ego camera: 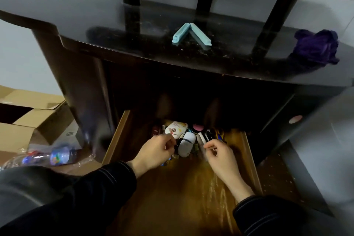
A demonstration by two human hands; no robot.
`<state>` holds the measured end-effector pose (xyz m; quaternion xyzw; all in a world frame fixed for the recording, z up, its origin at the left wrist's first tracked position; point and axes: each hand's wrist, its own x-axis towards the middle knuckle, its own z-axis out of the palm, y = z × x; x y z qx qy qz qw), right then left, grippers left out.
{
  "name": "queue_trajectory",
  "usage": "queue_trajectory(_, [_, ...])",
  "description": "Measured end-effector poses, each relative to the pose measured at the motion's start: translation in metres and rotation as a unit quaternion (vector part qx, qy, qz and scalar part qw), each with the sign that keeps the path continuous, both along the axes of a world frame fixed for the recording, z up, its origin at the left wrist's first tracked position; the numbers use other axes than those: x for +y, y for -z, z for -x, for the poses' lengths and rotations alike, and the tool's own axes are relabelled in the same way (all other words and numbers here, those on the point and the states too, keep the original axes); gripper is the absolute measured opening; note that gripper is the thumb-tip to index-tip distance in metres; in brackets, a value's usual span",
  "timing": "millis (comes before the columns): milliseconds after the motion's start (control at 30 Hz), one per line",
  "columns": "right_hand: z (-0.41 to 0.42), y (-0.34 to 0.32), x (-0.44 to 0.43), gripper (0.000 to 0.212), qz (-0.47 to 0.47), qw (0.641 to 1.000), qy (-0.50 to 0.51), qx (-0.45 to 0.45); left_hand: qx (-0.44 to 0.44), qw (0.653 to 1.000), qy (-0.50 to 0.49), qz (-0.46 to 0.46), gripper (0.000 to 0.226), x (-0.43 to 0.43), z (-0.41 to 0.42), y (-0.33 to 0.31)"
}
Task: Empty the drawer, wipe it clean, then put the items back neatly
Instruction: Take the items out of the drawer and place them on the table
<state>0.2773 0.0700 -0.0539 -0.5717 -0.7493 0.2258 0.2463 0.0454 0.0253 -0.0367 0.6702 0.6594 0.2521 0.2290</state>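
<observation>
Drawer (118, 136) stands pulled out beneath a dark surface (95, 15). Its wooden floor shows bare toward the person. The contents sit in a tight cluster at the back, partly under the surface overhang.

Identifiable in the cluster:
- a white packet (176, 128) with a printed label
- a white oval case (187, 142) just in front of the packet
- a pink round object (196, 126) behind the case
- a white tube (201, 138) and a black object (209, 133) to the right of the case

Several smaller pieces lie below the case but are too blurred to identify.

Left hand (153, 152) is at the left edge of the cluster. Its fingers are curled, with the fingertips against the lower corner of the packet. Whether it grips anything cannot be told.

Right hand (220, 156) is at the right edge. Its fingers are curled and narrow, with the thumb and forefinger close to the tube. Any hold cannot be confirmed either. Both arms are in dark sleeves.

On the surface, a pale teal clip (191, 35) lies spread in a V near the centre. A crumpled purple cloth (317, 47) sits well apart from it at the right end. The top around the clip is speckled with debris.

On the floor to the left are open cardboard boxes (28, 120) and a plastic bottle (61, 156) lying on its side.
</observation>
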Motion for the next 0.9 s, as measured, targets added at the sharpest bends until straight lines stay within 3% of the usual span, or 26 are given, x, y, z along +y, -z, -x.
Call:
queue_trajectory(200, [-0.001,0.015,0.020,0.027,0.121,0.986,0.076,-0.085,0.032,0.999,-0.001,0.036,0.016,-0.001,-0.007,0.023])
queue_trajectory(333, [0.005,0.018,0.021,0.023,0.080,0.974,0.088,-0.191,0.036,0.998,0.006,0.050,0.015,-0.002,-0.013,0.029])
queue_trajectory(567, [0.015,0.021,0.024,0.030,0.050,0.956,0.081,-0.279,0.036,0.998,0.017,0.051,0.018,-0.003,-0.015,0.036])
queue_trajectory(700, [0.017,0.024,0.023,0.030,0.078,0.956,0.068,-0.276,0.028,0.998,0.022,0.060,0.015,-0.003,-0.014,0.036])
queue_trajectory(833, [0.009,0.015,0.028,0.026,0.142,0.970,0.087,-0.178,-0.008,0.996,0.030,0.087,0.013,-0.001,-0.014,0.039])
queue_trajectory(900, [0.002,0.009,0.027,0.031,0.152,0.977,0.098,-0.112,-0.080,0.989,0.032,0.122,0.013,0.000,-0.015,0.040])
